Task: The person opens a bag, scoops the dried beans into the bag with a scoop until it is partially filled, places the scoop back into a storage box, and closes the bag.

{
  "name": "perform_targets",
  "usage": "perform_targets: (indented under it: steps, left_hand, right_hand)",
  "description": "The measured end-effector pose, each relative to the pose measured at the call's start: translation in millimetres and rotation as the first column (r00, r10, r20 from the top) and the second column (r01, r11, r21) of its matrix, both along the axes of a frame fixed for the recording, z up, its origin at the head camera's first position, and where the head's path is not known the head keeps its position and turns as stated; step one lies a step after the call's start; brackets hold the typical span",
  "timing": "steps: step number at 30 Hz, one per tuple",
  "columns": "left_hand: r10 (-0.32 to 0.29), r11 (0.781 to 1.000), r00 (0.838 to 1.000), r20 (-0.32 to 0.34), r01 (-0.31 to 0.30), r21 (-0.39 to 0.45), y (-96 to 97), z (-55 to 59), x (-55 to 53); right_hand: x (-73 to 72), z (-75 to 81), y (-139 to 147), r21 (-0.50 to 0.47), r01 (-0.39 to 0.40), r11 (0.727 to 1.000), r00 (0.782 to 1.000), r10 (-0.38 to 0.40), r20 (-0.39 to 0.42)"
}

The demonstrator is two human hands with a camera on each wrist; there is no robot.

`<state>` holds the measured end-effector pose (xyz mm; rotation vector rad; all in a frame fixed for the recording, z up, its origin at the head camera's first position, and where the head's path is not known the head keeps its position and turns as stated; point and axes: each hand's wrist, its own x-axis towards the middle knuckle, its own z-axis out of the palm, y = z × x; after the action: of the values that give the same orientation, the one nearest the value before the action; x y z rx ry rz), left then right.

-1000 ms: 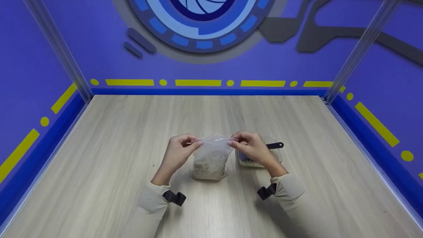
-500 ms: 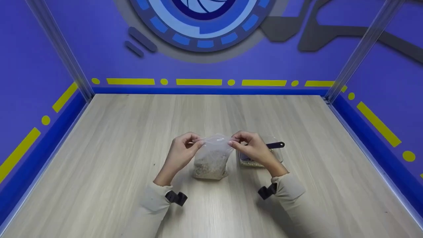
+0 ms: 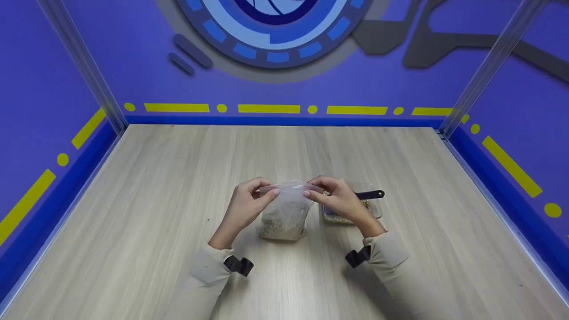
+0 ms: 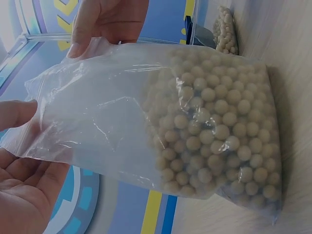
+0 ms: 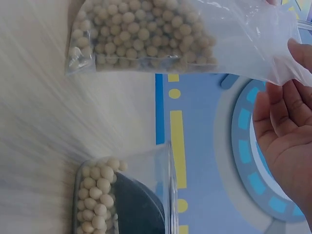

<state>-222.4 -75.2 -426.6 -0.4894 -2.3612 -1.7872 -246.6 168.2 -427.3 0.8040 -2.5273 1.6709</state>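
Observation:
A clear plastic bag (image 3: 284, 220) stands upright on the table, its lower part filled with small beige balls (image 4: 222, 131). My left hand (image 3: 250, 202) pinches the bag's top edge on the left between thumb and fingers. At the right side of that edge, my right hand (image 3: 340, 200) pinches the plastic the same way. The bag's upper part is ball-free and wrinkled in the left wrist view. Fingertips behind the plastic are partly hidden.
Right of the bag, partly behind my right hand, stands a clear container (image 3: 377, 210) of similar balls. A dark scoop (image 5: 139, 207) lies in it, its black handle (image 3: 372, 194) reaching over the rim. Blue panels (image 3: 275, 95) border the table (image 3: 178, 178).
Both hands have come slightly closer together along the bag's top edge, and its corners now show past the fingertips. The bag and container stay in place.

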Motion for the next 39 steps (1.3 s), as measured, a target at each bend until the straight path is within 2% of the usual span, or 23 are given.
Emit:
perform_targets:
  steps: [8,13,16,19,21,26,33,39]
  left_hand:
    - [0.015,1.000,1.000,-0.003,-0.015,-0.008,1.3,0.3,0.3]
    - [0.028,0.999,0.998,-0.054,-0.029,-0.020,2.2,1.5,1.6]
    - [0.044,0.998,0.993,-0.108,-0.050,-0.045,3.1,1.9,2.6]
    - [0.066,0.995,0.989,-0.130,-0.075,-0.066,4.5,1.4,3.0]
    - [0.073,0.994,0.989,-0.129,-0.083,-0.072,5.0,1.6,3.5]
    - [0.070,0.994,0.992,-0.101,-0.078,-0.080,4.1,2.5,3.7]
    - [0.036,0.996,0.998,-0.045,-0.040,-0.079,1.6,6.2,1.5]
    - [-0.006,0.995,0.991,-0.134,-0.008,-0.100,-0.1,7.3,-0.1]
  right_hand:
    - [-0.2,-2.2,-5,-0.024,0.010,1.000,1.000,-0.010,-0.027]
    - [1.7,-2.3,-8,-0.016,0.039,0.999,0.995,-0.041,-0.093]
    - [9.0,6.9,-11,-0.013,0.057,0.998,0.990,-0.058,-0.130]
    - [18.6,19.9,-15,-0.014,0.059,0.998,0.984,-0.060,-0.165]
    - [17.5,17.8,-15,-0.017,0.057,0.998,0.980,-0.060,-0.189]
    - [3.0,-1.9,-7,-0.005,0.051,0.999,0.975,-0.051,-0.216]
    - [1.9,5.8,-2,0.080,-0.019,0.997,0.981,0.034,-0.189]
    - [-0.1,13.7,-9,0.132,-0.069,0.989,0.978,0.093,-0.184]
